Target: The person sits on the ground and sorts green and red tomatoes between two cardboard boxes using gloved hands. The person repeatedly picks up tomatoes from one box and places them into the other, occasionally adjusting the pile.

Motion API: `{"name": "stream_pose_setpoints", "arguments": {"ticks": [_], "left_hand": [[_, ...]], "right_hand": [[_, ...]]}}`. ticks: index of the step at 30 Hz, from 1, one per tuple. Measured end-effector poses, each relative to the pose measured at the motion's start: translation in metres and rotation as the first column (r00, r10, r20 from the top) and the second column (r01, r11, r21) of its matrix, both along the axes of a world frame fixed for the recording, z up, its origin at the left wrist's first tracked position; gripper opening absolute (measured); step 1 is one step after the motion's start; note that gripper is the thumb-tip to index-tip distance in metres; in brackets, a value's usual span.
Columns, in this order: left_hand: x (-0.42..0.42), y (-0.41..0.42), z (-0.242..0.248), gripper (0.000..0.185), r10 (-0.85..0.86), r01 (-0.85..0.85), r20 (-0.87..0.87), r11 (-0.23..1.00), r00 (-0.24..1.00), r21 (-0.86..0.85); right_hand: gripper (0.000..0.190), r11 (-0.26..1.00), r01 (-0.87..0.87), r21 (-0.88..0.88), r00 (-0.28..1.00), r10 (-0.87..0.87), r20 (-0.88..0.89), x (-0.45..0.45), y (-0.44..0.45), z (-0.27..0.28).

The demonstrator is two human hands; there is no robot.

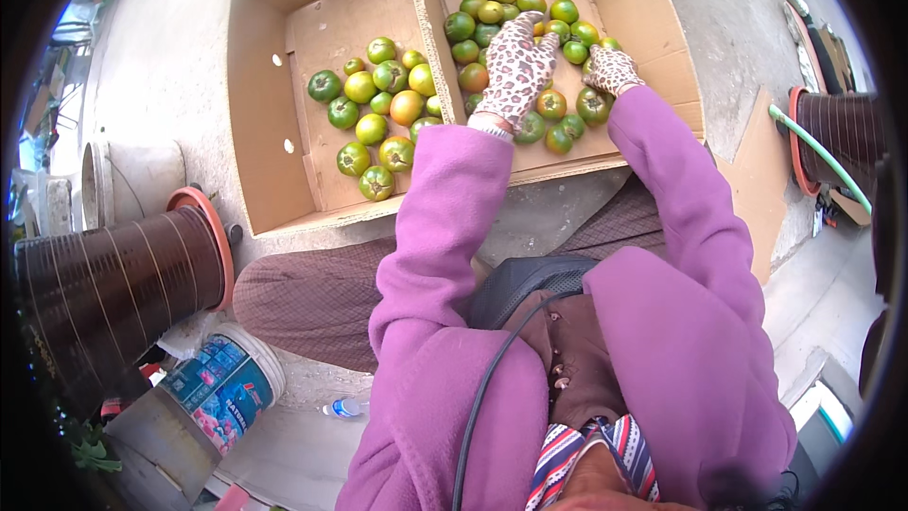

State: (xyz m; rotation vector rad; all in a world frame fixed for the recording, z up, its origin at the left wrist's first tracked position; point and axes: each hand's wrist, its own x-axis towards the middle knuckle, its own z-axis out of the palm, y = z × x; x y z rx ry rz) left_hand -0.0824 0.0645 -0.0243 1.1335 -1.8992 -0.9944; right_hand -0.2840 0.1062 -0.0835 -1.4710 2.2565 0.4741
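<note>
Two cardboard compartments (261, 121) stand before me, parted by a cardboard wall (431, 35). Green and orange-tinged tomatoes (406, 108) lie in the left one, and more tomatoes (473, 77) lie in the right one. Over the right compartment, my left hand (518, 71), in a leopard-print glove, has its fingers apart among the tomatoes; its palm side is hidden. My right hand (612, 71), gloved alike, curls its fingers beside a green tomato (609, 44) near the right wall. Whether it grips a tomato is hidden.
Large dark brown ribbed pots with orange rims stand at left (128, 291) and right (837, 135). A white bucket (142, 177) and a printed bucket (227, 390) are on the left. A green hose (823, 156) crosses the right pot. Flat cardboard (755, 184) lies right of the box.
</note>
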Motion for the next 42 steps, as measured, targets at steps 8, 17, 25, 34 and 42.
{"name": "stream_pose_setpoints", "arguments": {"ticks": [8, 17, 25, 34, 42], "left_hand": [[0.010, -0.004, 0.003, 0.035, -0.048, 0.051, -0.038, 0.995, 0.998, 0.083], [0.011, -0.006, 0.011, 0.072, -0.056, 0.159, -0.324, 0.941, 0.944, 0.301], [0.049, -0.012, 0.060, 0.047, 0.201, 0.189, -0.636, 0.851, 0.745, 0.490], [0.261, -0.105, -0.003, 0.036, 0.641, -0.628, 0.017, 0.746, 0.768, 0.224], [0.360, -0.112, -0.099, 0.038, 0.085, -0.556, 0.829, 0.778, 0.553, 0.292]], "right_hand": [[0.064, 0.985, 0.108, -0.138, 0.994, -0.111, -0.017, 0.012, -0.009, 0.020], [0.065, 0.645, 0.157, -0.748, 0.941, 0.132, 0.312, 0.096, 0.008, 0.089], [0.049, 0.551, 0.256, -0.794, 0.902, 0.159, 0.401, 0.055, 0.002, 0.045], [0.038, 0.658, 0.163, -0.735, 0.941, 0.120, 0.316, 0.032, 0.000, 0.027], [0.032, 0.721, 0.165, -0.673, 0.907, 0.156, 0.390, 0.040, 0.001, 0.032]]}}
